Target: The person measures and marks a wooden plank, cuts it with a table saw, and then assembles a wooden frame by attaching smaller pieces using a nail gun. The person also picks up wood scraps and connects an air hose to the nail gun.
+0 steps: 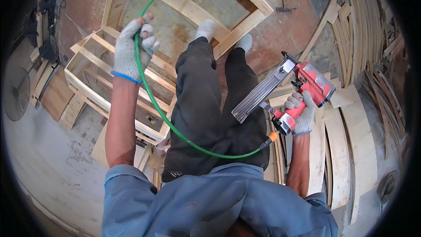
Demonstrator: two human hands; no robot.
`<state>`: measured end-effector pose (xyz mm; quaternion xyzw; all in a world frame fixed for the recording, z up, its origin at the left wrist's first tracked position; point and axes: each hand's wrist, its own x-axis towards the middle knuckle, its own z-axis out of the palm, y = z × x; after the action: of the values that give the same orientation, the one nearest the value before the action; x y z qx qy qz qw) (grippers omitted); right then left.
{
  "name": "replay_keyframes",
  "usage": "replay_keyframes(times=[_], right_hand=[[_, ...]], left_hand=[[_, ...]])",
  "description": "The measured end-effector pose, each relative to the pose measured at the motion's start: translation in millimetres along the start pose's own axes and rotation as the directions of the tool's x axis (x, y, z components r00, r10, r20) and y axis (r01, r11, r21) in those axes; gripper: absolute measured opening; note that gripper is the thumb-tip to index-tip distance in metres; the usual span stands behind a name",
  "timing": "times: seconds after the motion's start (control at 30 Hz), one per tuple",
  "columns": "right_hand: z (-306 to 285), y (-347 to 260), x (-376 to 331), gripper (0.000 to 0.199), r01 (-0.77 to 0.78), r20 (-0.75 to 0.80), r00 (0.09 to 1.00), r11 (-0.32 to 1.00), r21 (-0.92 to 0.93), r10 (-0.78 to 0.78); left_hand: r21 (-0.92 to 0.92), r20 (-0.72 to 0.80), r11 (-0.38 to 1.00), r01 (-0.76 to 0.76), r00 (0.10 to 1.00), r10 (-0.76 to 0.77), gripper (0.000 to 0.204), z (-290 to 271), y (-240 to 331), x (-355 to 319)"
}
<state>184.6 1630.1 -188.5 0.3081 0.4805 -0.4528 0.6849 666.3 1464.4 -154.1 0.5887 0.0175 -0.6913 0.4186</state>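
Observation:
My right hand [305, 110], in a pale knit glove, wraps round the handle of a red pneumatic nail gun [313, 83]. The gun is held off to the right of my legs, its long grey magazine [265, 88] slanting down to the left. From an orange and black coupling [268, 140] at the handle's end, a green air hose [169, 120] loops across my lap to the left. My left hand [135, 48], gloved with bare fingertips, is raised at the left with its curled fingers round that hose. Beyond it, the hose runs up past the top edge.
A large wooden frame [245, 28] lies around my feet. Left of my legs is a slatted wooden crate [103, 102]. Curved boards [357, 127] and stacked thin strips [357, 30] cover the right side. A round fan [17, 91] stands far left.

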Motion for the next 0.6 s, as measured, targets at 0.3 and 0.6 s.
replay_keyframes(times=[0.3, 0.6], right_hand=[[-33, -5, 11, 0.021, 0.065, -0.15, 0.987, 0.997, 0.047, -0.058], [-89, 16, 46, 0.02, -0.031, -0.116, 0.99, 0.94, 0.339, 0.074]], left_hand=[[0.629, -0.213, 0.755, 0.188, 0.975, -0.066, 0.042, 23, -85, 123], [0.789, 0.415, -0.454, -0.414, 0.904, -0.103, 0.045, 71, -171, 183]])
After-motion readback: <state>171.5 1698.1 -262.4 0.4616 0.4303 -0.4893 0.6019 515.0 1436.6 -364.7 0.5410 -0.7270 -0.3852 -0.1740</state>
